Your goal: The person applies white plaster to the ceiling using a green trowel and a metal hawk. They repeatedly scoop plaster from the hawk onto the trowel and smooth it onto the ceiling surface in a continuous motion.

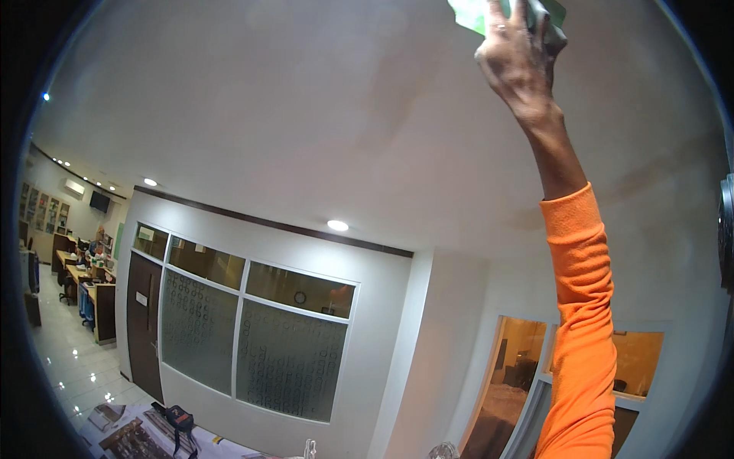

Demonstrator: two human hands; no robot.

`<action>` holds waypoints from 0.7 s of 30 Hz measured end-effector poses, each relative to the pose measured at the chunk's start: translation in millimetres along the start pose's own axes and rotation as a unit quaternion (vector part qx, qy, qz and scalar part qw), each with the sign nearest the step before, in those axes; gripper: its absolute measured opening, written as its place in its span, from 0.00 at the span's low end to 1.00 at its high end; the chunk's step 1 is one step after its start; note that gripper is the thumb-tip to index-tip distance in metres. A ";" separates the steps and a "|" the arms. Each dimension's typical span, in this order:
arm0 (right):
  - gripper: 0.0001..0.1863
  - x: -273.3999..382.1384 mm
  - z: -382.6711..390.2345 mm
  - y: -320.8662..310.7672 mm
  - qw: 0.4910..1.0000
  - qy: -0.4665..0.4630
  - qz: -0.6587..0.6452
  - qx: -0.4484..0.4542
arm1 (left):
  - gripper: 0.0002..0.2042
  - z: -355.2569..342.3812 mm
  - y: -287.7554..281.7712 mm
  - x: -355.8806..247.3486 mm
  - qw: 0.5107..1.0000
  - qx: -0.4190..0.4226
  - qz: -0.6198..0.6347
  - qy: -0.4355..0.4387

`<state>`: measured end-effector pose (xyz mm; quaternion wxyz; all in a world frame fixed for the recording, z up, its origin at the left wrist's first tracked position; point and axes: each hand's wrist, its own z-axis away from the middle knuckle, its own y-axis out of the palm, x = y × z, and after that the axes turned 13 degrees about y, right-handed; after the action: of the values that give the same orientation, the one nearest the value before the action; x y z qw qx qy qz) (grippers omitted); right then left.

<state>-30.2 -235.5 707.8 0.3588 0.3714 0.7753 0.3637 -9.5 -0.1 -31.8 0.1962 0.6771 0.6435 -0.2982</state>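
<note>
My right hand [524, 69] is raised high against the white ceiling [306, 92], its arm in an orange sleeve [581, 321]. Under its fingers is a light green sheet [468, 14] with angular edges, pressed to the ceiling or very near it. Whether the sheet is cloth or paper I cannot tell, as the top edge of the view cuts it off. Faint darker smudges or shadows show on the ceiling around the arm. My left hand is out of view.
Below stands a table [229, 451] with printed sheets and a dark strapped item [180, 419]. Frosted windows [290, 356] and a brown door [144, 321] line the facing wall. Round ceiling lights [338, 226] glow. Desks [84, 275] stand far left; an opening [508, 382] lies right.
</note>
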 end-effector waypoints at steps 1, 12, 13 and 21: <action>0.29 4.0 10.7 18.9 0.998 -0.023 -0.023 -0.048 | 0.17 -0.5 -3.5 -7.2 1.000 -0.001 -0.007 -0.001; 0.38 84.0 149.2 75.8 0.983 -0.048 0.071 0.162 | 0.13 7.1 34.3 43.7 0.989 -0.100 0.113 -0.005; 0.38 89.4 146.8 71.3 0.986 -0.038 0.064 0.150 | 0.13 12.4 46.2 66.3 0.983 -0.104 0.147 -0.023; 0.32 15.5 60.6 89.2 0.990 -0.125 -0.025 -0.063 | 0.20 -5.3 2.7 42.2 0.994 0.045 0.095 -0.002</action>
<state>40.7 -163.5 748.5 0.4848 0.3707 0.7091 0.3533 -6.2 35.0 -55.9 0.1942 0.7425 0.5619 -0.3087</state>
